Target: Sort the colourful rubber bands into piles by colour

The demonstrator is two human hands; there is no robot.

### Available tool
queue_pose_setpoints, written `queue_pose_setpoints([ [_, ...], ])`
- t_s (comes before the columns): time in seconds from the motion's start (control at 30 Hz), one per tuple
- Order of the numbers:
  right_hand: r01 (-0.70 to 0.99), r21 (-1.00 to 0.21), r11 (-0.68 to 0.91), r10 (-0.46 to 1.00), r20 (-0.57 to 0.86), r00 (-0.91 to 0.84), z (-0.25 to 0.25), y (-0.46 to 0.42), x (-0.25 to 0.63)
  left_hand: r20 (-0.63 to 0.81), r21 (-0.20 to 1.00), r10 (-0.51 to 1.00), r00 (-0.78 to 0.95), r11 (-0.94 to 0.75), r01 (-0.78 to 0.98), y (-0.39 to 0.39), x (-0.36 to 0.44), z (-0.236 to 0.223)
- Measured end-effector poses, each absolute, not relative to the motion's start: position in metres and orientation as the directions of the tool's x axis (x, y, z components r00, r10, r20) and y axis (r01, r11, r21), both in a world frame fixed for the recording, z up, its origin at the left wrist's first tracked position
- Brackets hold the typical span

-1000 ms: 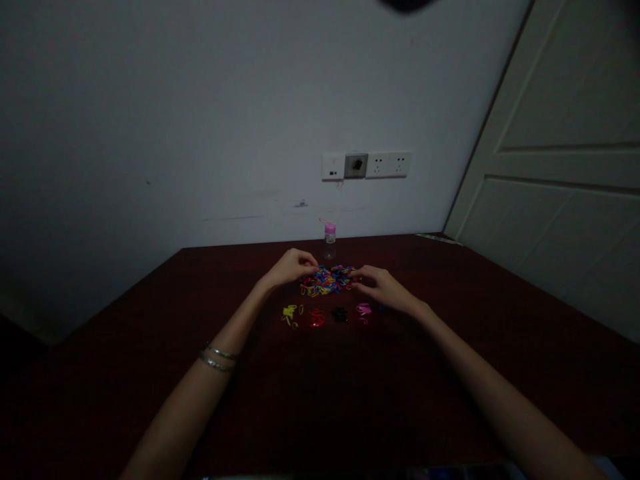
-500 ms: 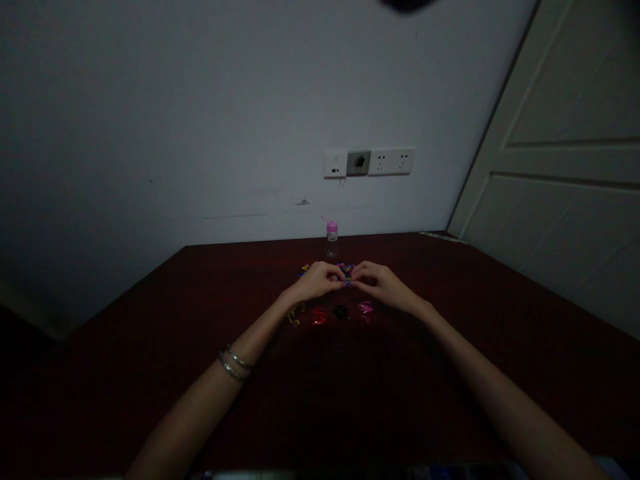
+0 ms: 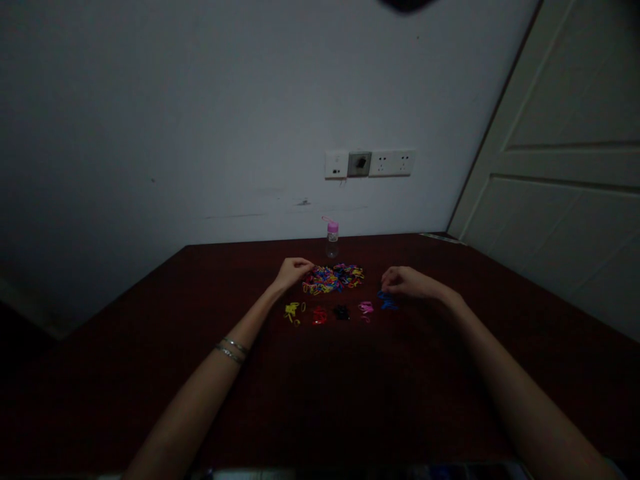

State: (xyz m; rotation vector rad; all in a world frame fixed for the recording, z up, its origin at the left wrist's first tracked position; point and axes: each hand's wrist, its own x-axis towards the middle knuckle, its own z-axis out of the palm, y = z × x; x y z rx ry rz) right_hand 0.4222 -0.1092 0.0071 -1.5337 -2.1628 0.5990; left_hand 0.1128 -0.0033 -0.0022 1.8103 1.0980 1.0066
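A mixed heap of small coloured rubber bands (image 3: 325, 280) lies on the dark red table. At its left edge is my left hand (image 3: 293, 271), thumb and fingers pinched together; whatever is between them is too small to make out. My right hand (image 3: 407, 282) is closed just above a small blue group of bands (image 3: 387, 301), with blue right at its fingertips. I cannot tell whether a band is held there. In a row nearer me lie yellow bands (image 3: 291, 310), red bands (image 3: 319, 315), black bands (image 3: 342, 312) and pink bands (image 3: 366, 307).
Behind the heap a clear bottle with a pink cap (image 3: 333, 240) stands upright near the wall. Sockets and switches (image 3: 370, 163) are set in the wall above the table (image 3: 320, 393). A pale panelled door (image 3: 560, 180) is on the right.
My hands were together over the heap with something blue between their fingertips. Now they are apart: the left has moved left, the right has moved right to the blue bands.
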Motion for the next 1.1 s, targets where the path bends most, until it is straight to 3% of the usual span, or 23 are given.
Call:
queue_pose_setpoints([
  [0.13,0.793,-0.559,0.243,0.962,0.034,-0.271,0.004,-0.109,0.422,0.15,0.953,0.976,0.159,-0.185,0.239,0.009,0.096,-0.015],
  [0.3,0.799,-0.529,0.284,0.959,0.157,-0.237,0.004,-0.107,0.422,0.101,0.989,0.988,0.118,-0.113,0.095,0.021,0.08,-0.029],
  [0.53,0.797,-0.462,0.389,0.921,0.223,-0.32,0.016,-0.086,0.399,0.1,0.994,0.99,0.096,-0.103,0.034,0.032,0.072,-0.039],
  [0.77,0.837,-0.351,0.42,0.906,0.113,-0.408,0.013,-0.061,0.382,0.105,0.994,0.992,0.064,-0.103,-0.03,0.034,0.067,-0.041],
  [1.1,0.85,-0.332,0.409,0.912,0.128,-0.389,-0.011,-0.054,0.387,0.111,0.992,0.993,0.049,-0.108,-0.058,0.029,0.067,-0.041],
])
